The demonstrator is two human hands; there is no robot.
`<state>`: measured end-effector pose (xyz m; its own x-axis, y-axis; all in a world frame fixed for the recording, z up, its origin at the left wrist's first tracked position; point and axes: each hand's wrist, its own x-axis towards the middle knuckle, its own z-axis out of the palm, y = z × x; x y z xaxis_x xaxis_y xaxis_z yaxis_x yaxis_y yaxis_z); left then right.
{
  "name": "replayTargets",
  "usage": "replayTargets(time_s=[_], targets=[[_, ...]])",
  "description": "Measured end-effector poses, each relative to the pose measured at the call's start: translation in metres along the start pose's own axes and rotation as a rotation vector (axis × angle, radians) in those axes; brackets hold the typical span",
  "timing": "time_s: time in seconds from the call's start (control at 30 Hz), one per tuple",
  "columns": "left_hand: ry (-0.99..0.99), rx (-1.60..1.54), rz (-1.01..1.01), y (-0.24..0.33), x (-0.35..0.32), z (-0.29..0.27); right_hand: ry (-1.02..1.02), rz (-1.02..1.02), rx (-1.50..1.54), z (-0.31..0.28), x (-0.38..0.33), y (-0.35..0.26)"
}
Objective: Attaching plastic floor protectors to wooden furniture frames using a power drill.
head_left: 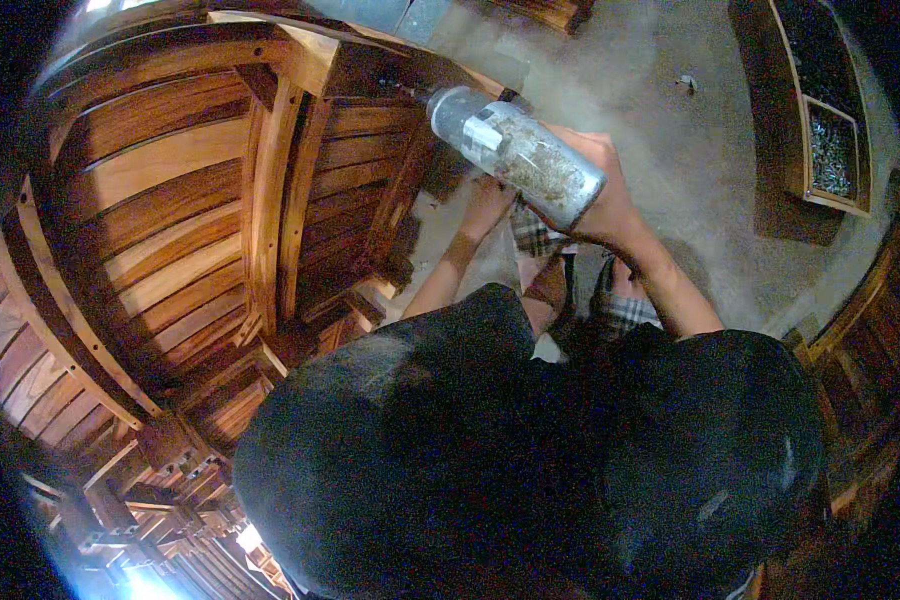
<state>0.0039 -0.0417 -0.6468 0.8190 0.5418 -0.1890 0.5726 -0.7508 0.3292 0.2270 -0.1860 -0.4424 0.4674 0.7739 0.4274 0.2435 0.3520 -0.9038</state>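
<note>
The right hand (610,195) has a closed grip around the rear of a grey, dust-caked cylindrical power tool (515,150), whose nose points toward ten o'clock at the dark inner frame of a slatted wooden chair (220,200) lying on its side. The left hand (485,205) sits just below the tool, at about seven o'clock from it, reaching toward the chair's frame near the floor; whether its grip is open or closed on anything cannot be told, since the fingers are hidden behind the tool. As a judgement, the work on this frame is mid-course: the tool's tip is at the wood, yet nothing shows which joints are finished. A wooden tray (830,150) of small metal pieces stands well apart at two o'clock on the concrete floor (690,200).
</note>
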Motion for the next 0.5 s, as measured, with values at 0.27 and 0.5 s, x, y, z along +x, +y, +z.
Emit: replayTargets(time_s=[0.27, 0.5], targets=[[-0.061, -2.028, -0.634, 0.054, -0.006, -0.085, 0.046, -0.123, -0.045, 0.0, 0.002, 0.006], [0.195, -2.0, -0.796, 0.089, 0.029, -0.13, -0.017, -0.02, -0.096, -0.013, -0.005, -0.01]])
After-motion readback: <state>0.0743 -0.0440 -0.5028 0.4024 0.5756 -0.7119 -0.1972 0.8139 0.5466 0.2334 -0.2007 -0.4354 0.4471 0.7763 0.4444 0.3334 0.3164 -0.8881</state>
